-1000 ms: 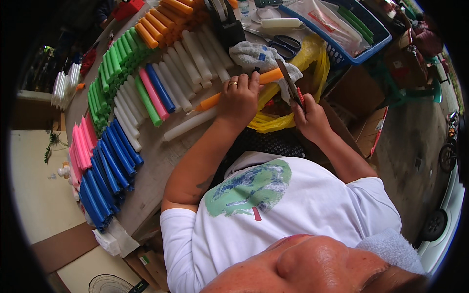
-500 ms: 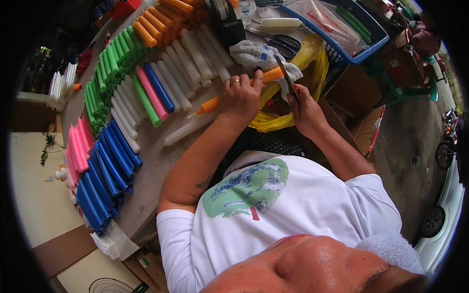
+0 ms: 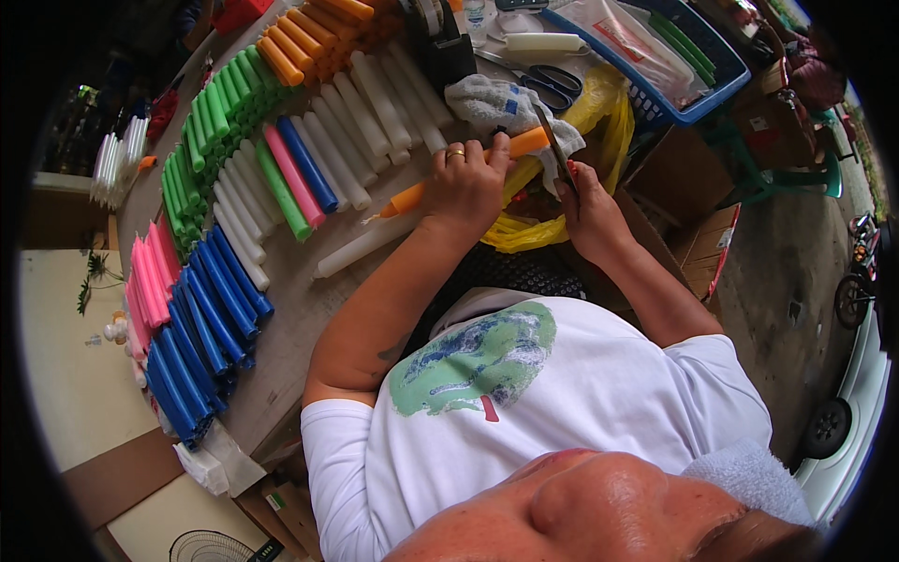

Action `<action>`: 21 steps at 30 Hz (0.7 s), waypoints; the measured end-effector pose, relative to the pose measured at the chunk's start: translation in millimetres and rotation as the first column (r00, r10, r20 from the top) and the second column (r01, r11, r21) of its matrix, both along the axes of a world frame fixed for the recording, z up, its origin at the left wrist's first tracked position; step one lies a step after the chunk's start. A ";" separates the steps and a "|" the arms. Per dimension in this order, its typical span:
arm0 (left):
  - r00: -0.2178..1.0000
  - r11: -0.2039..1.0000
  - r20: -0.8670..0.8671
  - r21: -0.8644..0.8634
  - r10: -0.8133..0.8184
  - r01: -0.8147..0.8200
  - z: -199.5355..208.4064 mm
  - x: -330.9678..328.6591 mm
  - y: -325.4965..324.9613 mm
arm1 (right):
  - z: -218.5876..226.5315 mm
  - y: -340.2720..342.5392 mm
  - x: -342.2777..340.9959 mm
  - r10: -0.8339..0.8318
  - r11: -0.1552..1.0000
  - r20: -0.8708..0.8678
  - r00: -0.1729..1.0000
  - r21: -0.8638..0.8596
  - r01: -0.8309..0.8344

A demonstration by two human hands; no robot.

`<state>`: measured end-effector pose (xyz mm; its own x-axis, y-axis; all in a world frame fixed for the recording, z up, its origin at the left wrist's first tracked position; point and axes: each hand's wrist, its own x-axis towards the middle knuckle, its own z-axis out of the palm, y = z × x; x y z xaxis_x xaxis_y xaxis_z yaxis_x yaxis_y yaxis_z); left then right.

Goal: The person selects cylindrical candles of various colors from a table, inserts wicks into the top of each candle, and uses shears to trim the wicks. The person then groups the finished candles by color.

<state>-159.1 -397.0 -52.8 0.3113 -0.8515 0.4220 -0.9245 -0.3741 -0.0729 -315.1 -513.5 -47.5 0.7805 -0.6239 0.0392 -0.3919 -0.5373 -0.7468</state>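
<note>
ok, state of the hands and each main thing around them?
Left hand: closed around orange candle
Orange candle: held, slanted
Right hand: gripping knife
Knife: blade at candle's end
Cloth: crumpled
Yellow bag: crumpled
Blue basket: open-topped, loaded

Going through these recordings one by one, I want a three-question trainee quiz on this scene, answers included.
1. Which hand holds the orange cylindrical wax candle?
2. True or false: the right hand holds a pair of scissors.
3. What colour is the candle lying between the lone green cylindrical candle and the lone blue one: (a) orange, (b) pink, (c) white?

Key:
1. The left hand.
2. False; the right hand holds a dark-bladed knife.
3. (b).
</note>
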 end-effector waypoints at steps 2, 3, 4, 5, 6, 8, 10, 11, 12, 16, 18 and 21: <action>1.000 1.000 0.002 0.006 0.001 -0.001 0.4 -0.3 0.0 | -1.2 -0.2 0.0 0.007 1.000 0.003 1.000 0.006 -0.007; 1.000 1.000 0.005 0.010 0.001 -0.001 1.3 -0.3 -0.1 | -0.2 -0.5 0.7 0.009 1.000 -0.039 0.999 0.000 -0.008; 1.000 1.000 0.007 0.014 0.001 -0.001 1.9 -0.4 -0.3 | 1.9 -1.0 1.7 0.010 1.000 -0.082 0.997 -0.005 -0.011; 1.000 1.000 0.003 0.016 0.002 -0.002 2.5 -0.3 -0.5 | 3.0 -1.5 2.6 0.012 1.000 -0.125 0.992 -0.011 -0.014; 1.000 1.000 -0.001 0.018 0.003 -0.003 3.0 -0.2 -0.8 | 2.9 -2.3 3.0 0.010 0.999 -0.158 0.987 -0.035 -0.016; 1.000 1.000 0.007 0.018 0.001 -0.001 2.5 0.5 -1.3 | 2.7 -4.9 3.9 0.005 0.996 -0.227 0.974 -0.082 -0.024; 0.999 1.000 0.035 0.013 -0.008 0.007 1.7 1.2 -1.8 | 2.3 -7.4 3.6 0.012 0.994 -0.290 0.957 -0.100 -0.042; 1.000 1.000 0.030 0.011 -0.009 0.009 1.3 1.4 -2.1 | 2.2 -8.1 3.5 0.014 0.993 -0.321 0.947 -0.109 -0.052; 1.000 1.000 0.025 0.010 -0.010 0.010 1.0 1.4 -2.3 | 4.5 -8.5 3.8 0.020 0.993 -0.347 0.938 -0.099 -0.058; 1.000 1.000 0.014 0.020 -0.004 0.004 0.5 0.6 -2.9 | 7.2 -11.6 3.5 0.051 0.993 -0.410 0.911 -0.072 -0.088; 1.000 1.000 0.014 0.017 -0.002 0.002 0.8 1.5 -2.9 | 6.0 -14.6 4.2 0.074 0.994 -0.432 0.899 -0.037 -0.100; 1.000 1.000 0.002 0.026 -0.006 0.006 0.2 -0.1 -2.2 | 14.5 -18.5 4.3 0.116 0.993 -0.460 0.880 0.028 -0.116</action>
<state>-159.2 -399.2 -52.6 0.3056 -0.8637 0.4008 -0.9264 -0.3669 -0.0845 -310.8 -531.9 -33.0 0.7775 -0.5280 -0.3415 -0.6262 -0.6004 -0.4973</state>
